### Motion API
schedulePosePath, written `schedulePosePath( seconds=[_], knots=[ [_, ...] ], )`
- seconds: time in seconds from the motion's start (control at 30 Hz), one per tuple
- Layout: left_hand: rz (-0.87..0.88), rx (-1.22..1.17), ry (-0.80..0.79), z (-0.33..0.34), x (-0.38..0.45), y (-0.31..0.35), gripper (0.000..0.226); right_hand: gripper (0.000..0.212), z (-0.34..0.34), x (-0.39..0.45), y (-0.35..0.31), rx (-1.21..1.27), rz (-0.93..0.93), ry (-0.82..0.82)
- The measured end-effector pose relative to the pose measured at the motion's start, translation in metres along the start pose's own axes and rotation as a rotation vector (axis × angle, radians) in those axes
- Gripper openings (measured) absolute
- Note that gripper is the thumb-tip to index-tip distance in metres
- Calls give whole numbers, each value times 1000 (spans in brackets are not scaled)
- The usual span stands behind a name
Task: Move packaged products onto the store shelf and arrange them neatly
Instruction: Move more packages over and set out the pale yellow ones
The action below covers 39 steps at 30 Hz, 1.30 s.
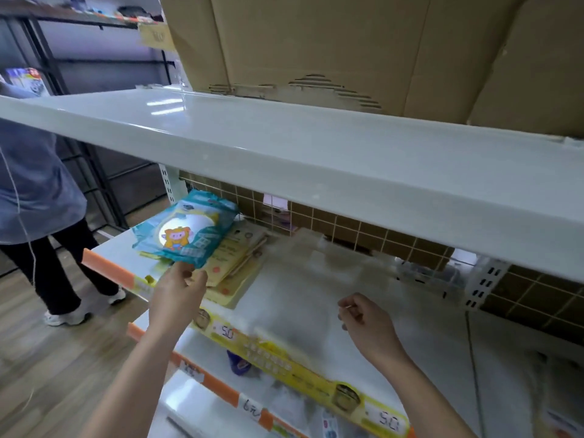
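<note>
**Left hand at the teal packet, right hand curled over the shelf**

Fingertips of the left hand (178, 287) meet the near edge of a teal packet (186, 229) with a cartoon animal on its front; the thumb and fingers look loosely spread under that edge, and whether they truly pinch it I cannot tell from where I stand. That packet lies tilted on top of a small stack of yellow flat packets (235, 263), which rests on the left part of the middle white shelf (316, 298). The right hand (363, 320) hovers over the bare part of the same shelf, well apart from the packets, its fingers curled inward; something thin and pale seems caught at the fingertips, but it is too small to name.

Along the shelf's front edge runs a yellow price strip (294, 371) with "50" handwritten on white tags, and an orange strip (107, 267) continues to the left. Above, a broad upper shelf (284, 147) carries a large cardboard box (347, 52) with a torn lower edge. Behind the middle shelf is a wire grid back panel (347, 229). To the left, on the wooden floor (47, 358), stands another person (38, 191) in a grey-blue top, dark trousers and white shoes.
</note>
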<state>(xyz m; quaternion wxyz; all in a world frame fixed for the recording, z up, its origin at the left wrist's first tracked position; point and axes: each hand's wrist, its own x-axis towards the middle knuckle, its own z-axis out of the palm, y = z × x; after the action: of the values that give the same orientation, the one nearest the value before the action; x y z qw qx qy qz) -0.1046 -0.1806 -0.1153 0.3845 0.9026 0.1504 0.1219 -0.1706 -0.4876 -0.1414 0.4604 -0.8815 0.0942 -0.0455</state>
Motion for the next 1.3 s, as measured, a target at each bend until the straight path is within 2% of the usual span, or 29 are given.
schedulePosePath(
  seconds=[0.2, 0.27, 0.4, 0.53, 0.67, 0.83, 0.93, 1.03, 1.13, 1.3],
  knots=[
    [-13, 299, -92, -21, 111, -47, 66, 29, 92, 35, -48, 22, 60, 63],
    [-16, 366, -142, -27, 140, -59, 77, 27, 122, 41, -69, 27, 104, 48],
    [19, 416, -208, -25, 192, -76, 83, 23, 166, 52, -99, 53, 171, 75],
    [-36, 514, -311, -20, 226, -86, 101, 14, 199, 52, -123, 4, 199, 61],
    [-58, 528, -242, -15, 251, -85, 103, 8, 215, 57, -137, -36, 210, 72],
    [-167, 249, -345, -13, 273, -79, 74, 6, 216, 70, -146, -101, 224, 84],
    [-128, 88, -409, -18, 280, -76, 59, 6, 215, 80, -149, -145, 216, 77],
    [-169, -276, -416, -33, 278, -71, 35, 7, 219, 87, -155, -149, 210, 75],
    [-198, -630, -356, -65, 270, -76, 8, 8, 223, 92, -160, -136, 195, 58],
    [-280, -908, -148, -117, 266, -114, 12, 14, 236, 105, -172, -73, 203, 33]
  ],
)
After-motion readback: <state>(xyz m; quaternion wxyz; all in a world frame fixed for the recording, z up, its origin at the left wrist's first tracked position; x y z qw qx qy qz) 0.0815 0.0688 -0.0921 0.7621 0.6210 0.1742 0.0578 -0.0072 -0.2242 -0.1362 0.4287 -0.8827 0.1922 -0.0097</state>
